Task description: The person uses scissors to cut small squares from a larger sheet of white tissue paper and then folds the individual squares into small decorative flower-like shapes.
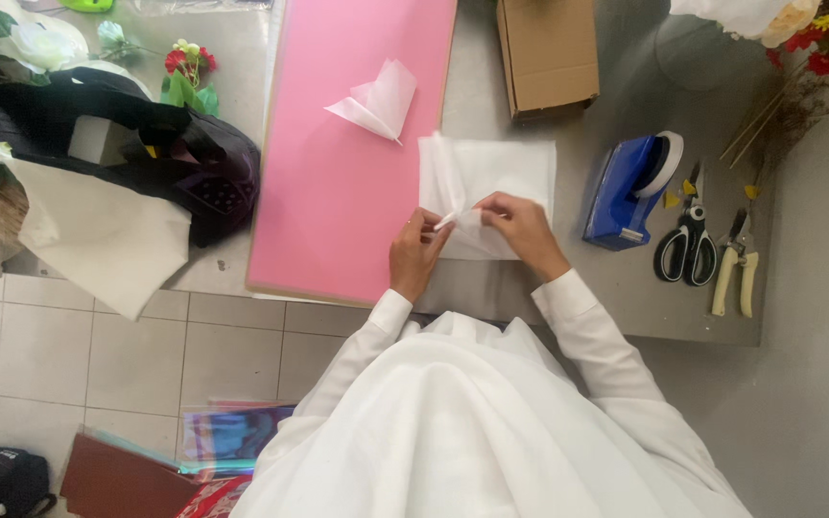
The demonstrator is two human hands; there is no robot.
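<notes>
Left hand [416,251] and right hand [522,228] close together, both pinching a fold of white tissue paper [491,173] on the grey worktop [587,288]. Just left of the tissue paper, a pink sheet [338,192] bearing a folded tissue piece [378,101]. Right of it, a blue tape dispenser [630,192], black scissors [685,247], pruning shears [736,264]. Beyond it, a cardboard box [547,53].

Both hands, left hand [417,251] and right hand [520,225], pinch a tissue sheet [501,173] on the table [606,297]; large paper sheet [347,144] lies left, tape dispenser [626,197], scissors [686,245] and pruning shears [737,264] right.
</notes>
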